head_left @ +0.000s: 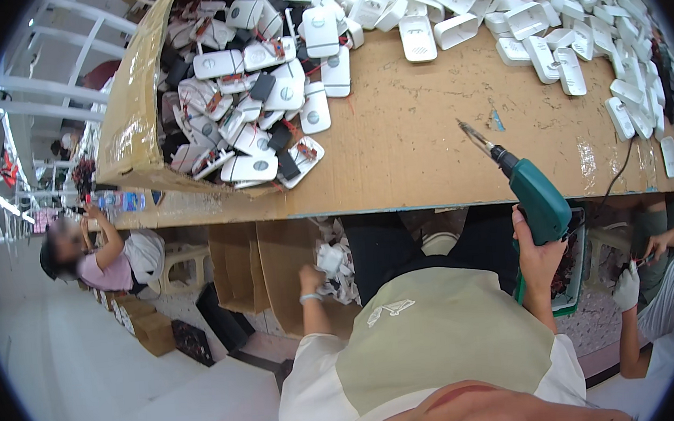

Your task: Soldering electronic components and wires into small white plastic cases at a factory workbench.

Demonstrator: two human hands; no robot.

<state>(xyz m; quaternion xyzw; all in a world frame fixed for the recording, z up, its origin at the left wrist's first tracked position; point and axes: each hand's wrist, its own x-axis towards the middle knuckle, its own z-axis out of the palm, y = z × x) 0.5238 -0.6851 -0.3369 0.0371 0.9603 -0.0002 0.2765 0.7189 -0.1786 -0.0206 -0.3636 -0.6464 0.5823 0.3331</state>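
Note:
In my right hand (538, 254) is a green soldering gun (540, 198), gripped round its handle. Its thin metal tip points up and left over the cardboard-covered table (426, 132). My left hand (311, 280) is below the table edge, at an open carton (278, 270) of small white pieces (338, 270). Its fingers look curled in beside those pieces; whatever they hold is hidden. On the table, a tipped carton (128, 124) spills white casings with black blocks and red wires (253, 98). White plastic shells (455, 3) are heaped at the far right.
A dark cord (623, 168) runs over the table's right side. Under the edge stands a green-rimmed bin (575, 271) with dark parts. At right another person works with a gloved hand (626, 287); a further person (103, 253) sits at far left near a stool (183, 262).

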